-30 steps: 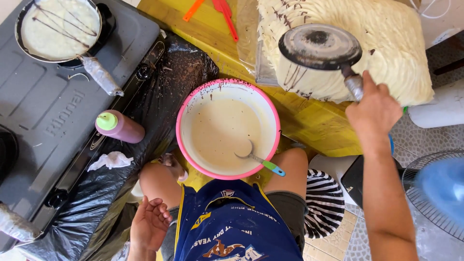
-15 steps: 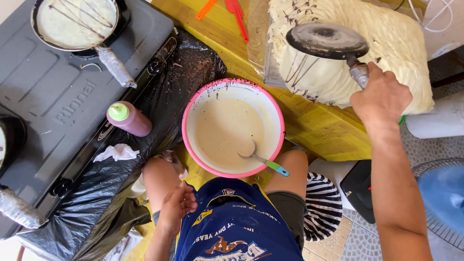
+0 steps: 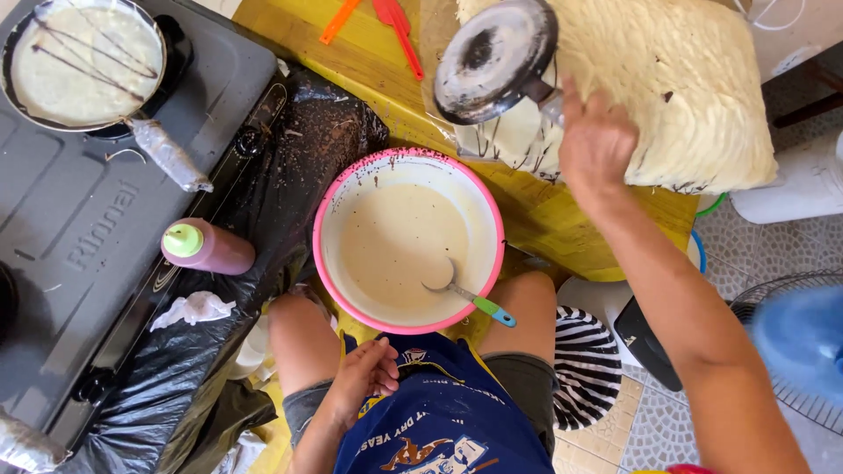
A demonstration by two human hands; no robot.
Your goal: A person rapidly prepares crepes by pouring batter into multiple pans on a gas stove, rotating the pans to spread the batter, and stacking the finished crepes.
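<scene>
We see our right hand (image 3: 597, 145) closed around the handle of a small round frying pan (image 3: 496, 60), which is tipped so its scorched, blackened underside faces up at us. The pan's long axis runs from the handle in our fist up and left to the round body, and it hangs over the near left corner of a tall stack of thin, pale, lacy crepes (image 3: 676, 88) streaked with dark lines. Our left hand (image 3: 364, 377) rests loosely on our thigh, fingers relaxed and holding nothing. Between our knees sits a pink-rimmed round plastic basin (image 3: 327, 219) of smooth cream batter, with a metal spoon (image 3: 465, 294) leaning in it. On the grey stove (image 3: 79, 237) at left, a second pan (image 3: 83, 61) holds a setting crepe, and a squeeze bottle (image 3: 206, 247) with a green cap lies on crumpled black plastic sheeting (image 3: 307, 149).
</scene>
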